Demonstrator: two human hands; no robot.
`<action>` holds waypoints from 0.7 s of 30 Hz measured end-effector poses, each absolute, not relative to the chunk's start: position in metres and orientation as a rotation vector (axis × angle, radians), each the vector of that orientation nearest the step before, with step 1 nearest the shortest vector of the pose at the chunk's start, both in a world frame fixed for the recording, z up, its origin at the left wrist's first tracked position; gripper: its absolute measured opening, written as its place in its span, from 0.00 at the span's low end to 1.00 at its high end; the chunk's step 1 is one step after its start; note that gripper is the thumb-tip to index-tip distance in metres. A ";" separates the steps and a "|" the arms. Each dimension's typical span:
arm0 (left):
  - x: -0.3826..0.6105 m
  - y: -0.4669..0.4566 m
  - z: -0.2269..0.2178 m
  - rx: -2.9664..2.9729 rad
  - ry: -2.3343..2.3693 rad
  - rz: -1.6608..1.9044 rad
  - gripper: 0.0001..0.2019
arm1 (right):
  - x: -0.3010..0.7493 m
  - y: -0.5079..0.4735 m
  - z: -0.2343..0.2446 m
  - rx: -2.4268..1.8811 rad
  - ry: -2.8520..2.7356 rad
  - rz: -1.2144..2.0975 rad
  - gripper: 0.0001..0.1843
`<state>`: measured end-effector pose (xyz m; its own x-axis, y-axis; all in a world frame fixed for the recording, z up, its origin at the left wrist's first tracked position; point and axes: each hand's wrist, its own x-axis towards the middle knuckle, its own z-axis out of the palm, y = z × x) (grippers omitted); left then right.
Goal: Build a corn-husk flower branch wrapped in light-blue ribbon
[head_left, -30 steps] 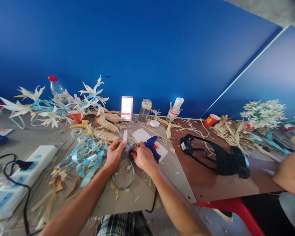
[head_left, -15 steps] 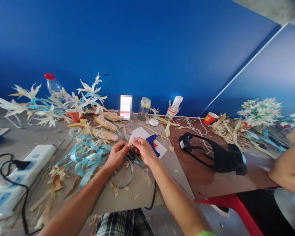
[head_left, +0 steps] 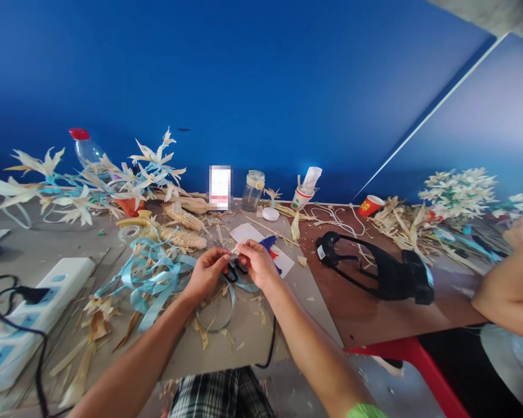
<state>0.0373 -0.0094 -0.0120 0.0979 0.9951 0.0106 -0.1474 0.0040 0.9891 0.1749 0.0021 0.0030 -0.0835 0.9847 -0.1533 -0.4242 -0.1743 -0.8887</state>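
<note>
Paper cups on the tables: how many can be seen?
2. A white cup stands right of the jar; a red cup sits further right. More may hide among the flowers.

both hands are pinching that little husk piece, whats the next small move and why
Probably let the right hand release the husk piece and reach for the blue glue gun, leaving the piece pinched in the left hand. Both hands meet on the piece, and the gun lies just beyond the right hand on the white sheet, close by.
</note>
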 end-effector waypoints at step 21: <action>0.038 -0.009 -0.014 1.117 0.993 1.215 0.16 | 0.170 -0.001 0.001 -0.946 -0.885 1.590 0.16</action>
